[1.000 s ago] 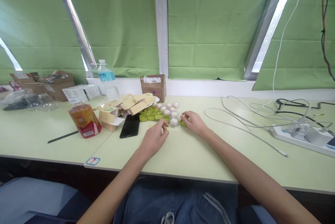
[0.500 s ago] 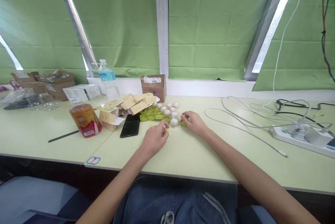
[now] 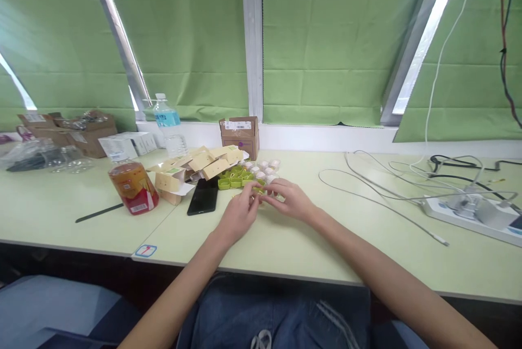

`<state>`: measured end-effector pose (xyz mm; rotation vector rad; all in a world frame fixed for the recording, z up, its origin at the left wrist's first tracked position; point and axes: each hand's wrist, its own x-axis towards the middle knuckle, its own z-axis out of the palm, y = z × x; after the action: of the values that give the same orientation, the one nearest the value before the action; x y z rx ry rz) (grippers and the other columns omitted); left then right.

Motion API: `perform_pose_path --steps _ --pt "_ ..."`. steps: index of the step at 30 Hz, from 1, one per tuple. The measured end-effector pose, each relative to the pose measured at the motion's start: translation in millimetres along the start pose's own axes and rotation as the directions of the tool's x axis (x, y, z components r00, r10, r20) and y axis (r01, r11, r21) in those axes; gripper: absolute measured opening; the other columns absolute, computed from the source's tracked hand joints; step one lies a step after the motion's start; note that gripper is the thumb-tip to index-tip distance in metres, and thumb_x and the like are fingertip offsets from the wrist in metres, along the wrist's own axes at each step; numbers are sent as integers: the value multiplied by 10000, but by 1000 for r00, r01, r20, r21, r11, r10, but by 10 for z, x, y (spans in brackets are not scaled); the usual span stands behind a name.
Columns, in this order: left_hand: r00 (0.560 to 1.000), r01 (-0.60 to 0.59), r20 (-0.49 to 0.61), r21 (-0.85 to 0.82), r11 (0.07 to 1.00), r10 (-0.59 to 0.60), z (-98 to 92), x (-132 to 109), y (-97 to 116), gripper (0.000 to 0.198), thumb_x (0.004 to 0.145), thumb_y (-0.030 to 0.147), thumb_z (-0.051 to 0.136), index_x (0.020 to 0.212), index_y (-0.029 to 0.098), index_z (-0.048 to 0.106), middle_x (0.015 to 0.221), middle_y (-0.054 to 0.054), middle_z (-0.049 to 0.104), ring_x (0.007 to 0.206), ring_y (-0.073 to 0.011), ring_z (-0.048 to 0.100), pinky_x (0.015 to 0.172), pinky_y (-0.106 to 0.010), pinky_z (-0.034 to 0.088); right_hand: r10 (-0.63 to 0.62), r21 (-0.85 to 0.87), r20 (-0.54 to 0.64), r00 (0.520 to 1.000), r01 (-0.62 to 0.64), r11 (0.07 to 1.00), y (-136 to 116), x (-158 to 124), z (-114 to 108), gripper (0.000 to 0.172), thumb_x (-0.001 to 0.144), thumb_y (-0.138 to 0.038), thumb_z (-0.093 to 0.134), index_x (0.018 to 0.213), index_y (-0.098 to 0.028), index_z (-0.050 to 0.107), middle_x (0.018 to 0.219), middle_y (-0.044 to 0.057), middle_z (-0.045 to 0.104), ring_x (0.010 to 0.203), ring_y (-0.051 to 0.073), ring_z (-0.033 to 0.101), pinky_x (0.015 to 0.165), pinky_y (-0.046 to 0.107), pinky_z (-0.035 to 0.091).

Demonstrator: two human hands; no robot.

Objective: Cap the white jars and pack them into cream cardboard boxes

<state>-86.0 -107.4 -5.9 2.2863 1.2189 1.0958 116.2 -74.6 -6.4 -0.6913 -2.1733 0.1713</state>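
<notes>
My left hand (image 3: 238,212) and my right hand (image 3: 291,200) meet fingertip to fingertip low over the table. Both have their fingers closed in a pinch. A small yellow-green cup (image 3: 261,190) shows between them, mostly covered by the fingers. What else the left fingertips hold is too small to make out. Just behind the hands lie several green cups (image 3: 235,182) in a cluster. Beside these stand several clear containers with whitish-pink contents (image 3: 264,165), partly hidden by my right hand. A black phone (image 3: 203,195) lies left of my left hand.
Flattened cream cartons (image 3: 207,161) are heaped behind the phone. A drink bottle with red-orange label (image 3: 134,188), a water bottle (image 3: 169,126) and a brown box (image 3: 240,136) stand around them. On the right are white cables (image 3: 379,191) and a power strip (image 3: 468,213).
My right hand has moved left, bringing the green cup from beside the clear containers to my left hand. My left hand has shifted slightly, and the fingertips now meet.
</notes>
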Motion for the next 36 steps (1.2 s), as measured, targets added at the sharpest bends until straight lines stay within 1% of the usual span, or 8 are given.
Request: perform_pose_path --steps 5,7,12,19,23,26,29,36 --pt "996 -39 79 66 997 34 19 -19 45 252 1017 253 438 1256 226 511 1011 -76 745 875 -243 723 736 -326 508 98 131 61 993 -105 986 9 -6 6 250 1046 -377 548 958 -208 710 834 31 698 697 150 591 679 278 474" --pt "997 -42 73 101 994 35 25 -27 68 232 1025 266 430 1235 230 520 1023 -77 743 872 -244 721 729 -325 501 128 163 72 989 -138 977 6 3 10 241 1038 -345 554 913 -202 702 822 25 697 687 145 588 671 271 470" --pt "999 -27 38 153 988 21 14 -27 83 244 1012 263 449 1243 230 517 966 -64 739 809 -239 708 697 -321 478 168 295 115 979 -195 935 13 17 15 178 997 -309 595 997 -192 729 902 42 737 770 160 646 721 272 506" --pt "998 39 46 227 973 -50 30 -12 71 291 977 229 473 1265 231 517 939 -41 732 795 -239 694 688 -324 452 164 176 133 977 -186 967 9 -7 52 128 929 -192 568 840 -192 661 749 -3 643 671 134 548 651 258 440" --pt "995 86 33 175 981 -93 30 11 44 242 995 326 496 1189 216 590 888 -44 730 817 -248 696 696 -329 470 230 254 102 968 -249 935 32 -21 89 87 922 -240 581 851 -197 605 746 -18 625 656 128 542 630 251 449" --pt "994 97 38 94 991 -101 19 29 2 257 1016 387 487 1069 207 663 919 -63 750 851 -247 698 736 -334 494 266 324 97 959 -283 903 64 -37 117 161 964 -338 575 893 -196 602 786 -6 651 659 128 555 623 251 459" --pt "997 63 37 16 998 -63 14 39 -41 255 1025 348 476 1019 205 687 977 -64 760 857 -227 689 755 -322 498 285 369 121 951 -309 877 63 -52 136 247 996 -430 555 922 -200 602 815 12 672 677 136 579 630 255 475" --pt "1000 21 11 105 994 -22 25 31 -66 199 1027 266 453 933 205 617 968 -65 728 883 -233 664 768 -325 469 177 228 166 970 -213 950 -2 -50 99 211 1028 -403 530 1017 -210 617 784 9 665 683 154 577 654 271 463"
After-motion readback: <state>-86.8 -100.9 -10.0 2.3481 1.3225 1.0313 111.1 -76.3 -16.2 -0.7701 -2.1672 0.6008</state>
